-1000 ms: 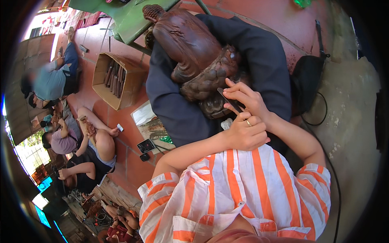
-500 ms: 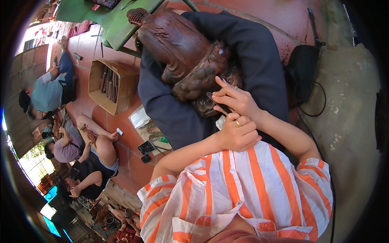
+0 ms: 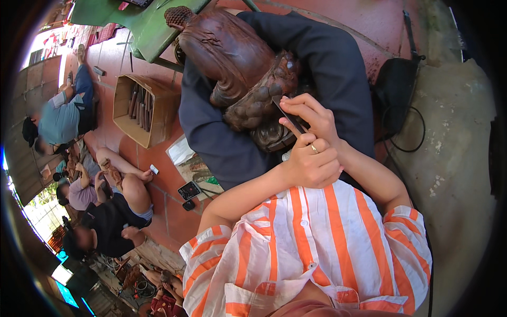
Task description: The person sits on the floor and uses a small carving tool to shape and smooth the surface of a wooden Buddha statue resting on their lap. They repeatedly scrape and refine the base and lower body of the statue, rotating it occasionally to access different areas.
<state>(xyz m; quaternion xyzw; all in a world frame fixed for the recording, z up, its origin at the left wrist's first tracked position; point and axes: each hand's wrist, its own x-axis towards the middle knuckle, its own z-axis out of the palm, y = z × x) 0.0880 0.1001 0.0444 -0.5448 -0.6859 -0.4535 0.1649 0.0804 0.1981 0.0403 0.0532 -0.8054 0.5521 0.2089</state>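
A dark brown wooden statue (image 3: 232, 50) of a robed figure with curled hair lies tilted between my trousered legs. Its lumpy carved base (image 3: 256, 105) is turned towards me. My left hand (image 3: 312, 162), with a ring on one finger, is wrapped round the lower end of a flat, dark carving chisel (image 3: 288, 115). Fingers of my right hand (image 3: 311, 119) press on the blade higher up, steadying it from the right. The blade's tip is at the base's lower right part; whether it touches the wood cannot be made out. My left fist hides the chisel's handle end.
A cardboard box (image 3: 171, 113) of long, dark tools stands on the red tiles at left. A green chair (image 3: 153, 31) is beyond the statue. A phone-like device (image 3: 189, 192) lies by my left leg, a black bag (image 3: 396, 87) by my right. Several people (image 3: 113, 224) sit further left.
Both hands and the chisel have moved slightly away from me, up along the base. The blade now points more steeply away, and the right-hand fingers have closed in on it.
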